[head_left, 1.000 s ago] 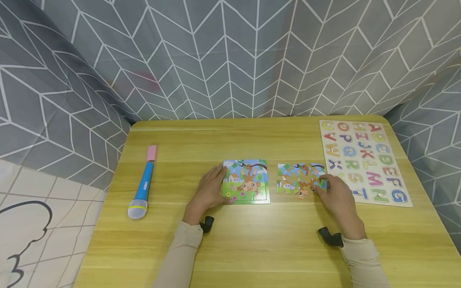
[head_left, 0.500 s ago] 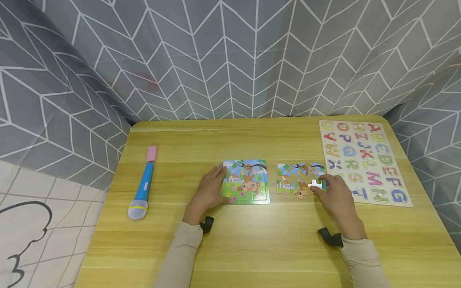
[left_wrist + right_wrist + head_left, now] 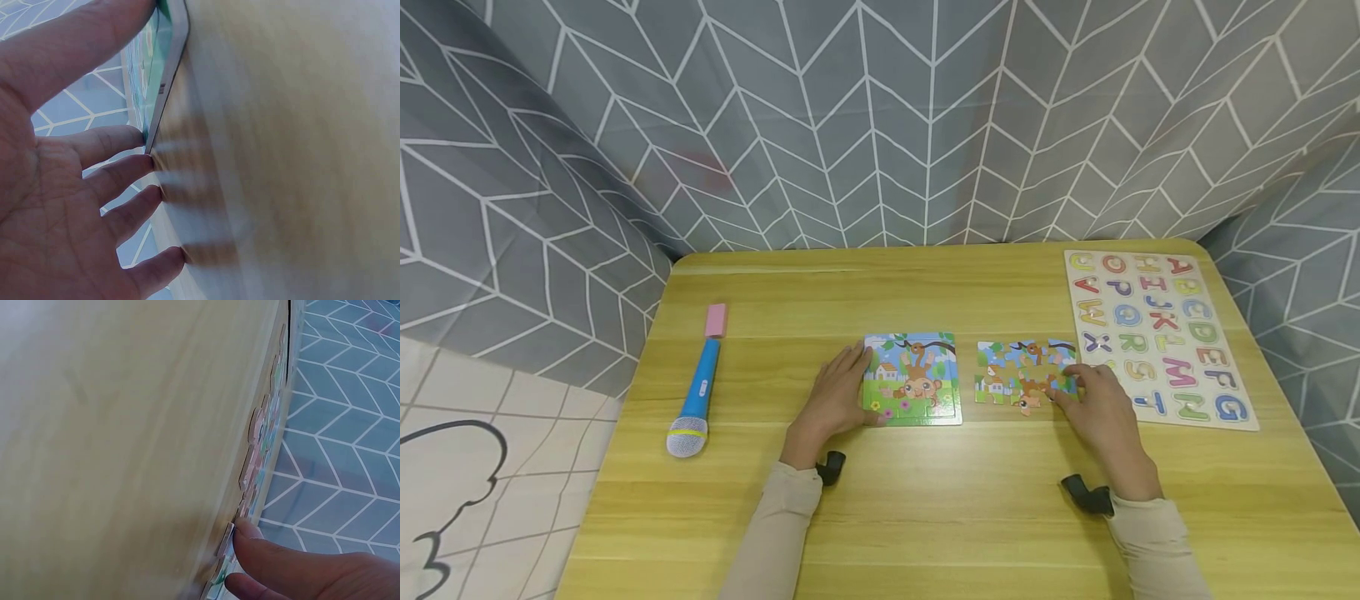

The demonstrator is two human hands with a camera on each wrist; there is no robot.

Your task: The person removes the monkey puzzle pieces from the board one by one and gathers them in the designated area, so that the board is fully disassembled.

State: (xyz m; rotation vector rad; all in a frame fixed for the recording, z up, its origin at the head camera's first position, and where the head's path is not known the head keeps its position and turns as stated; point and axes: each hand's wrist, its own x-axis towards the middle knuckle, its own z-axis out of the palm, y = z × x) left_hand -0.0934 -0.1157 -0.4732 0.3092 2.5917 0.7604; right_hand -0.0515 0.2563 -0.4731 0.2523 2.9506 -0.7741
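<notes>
A square monkey jigsaw puzzle [image 3: 913, 377] lies in its tray mid-table. My left hand [image 3: 833, 400] rests along its left side, fingers fairly straight. In the left wrist view those fingertips touch the tabletop and tray edge, with the thumb over the tray's near corner. To the right lies a group of jigsaw pieces [image 3: 996, 385], partly joined, with a brown animal picture. My right hand [image 3: 1103, 408] is at their right end, thumb and finger pinching a puzzle piece [image 3: 226, 540] low over the table. The hand hides part of the group's lower right.
An alphabet board [image 3: 1165, 342] with colourful letters lies on the right, close beside the loose pieces. Toward the left are a blue toy microphone [image 3: 697, 400] and a pink block [image 3: 717, 319]. A grey patterned curtain [image 3: 895, 125] hangs behind the wooden table [image 3: 925, 517].
The piece at my right fingertips tilted, catching a bright glare half a second ago, and now shows its picture without glare. My left hand and the tray have stayed put.
</notes>
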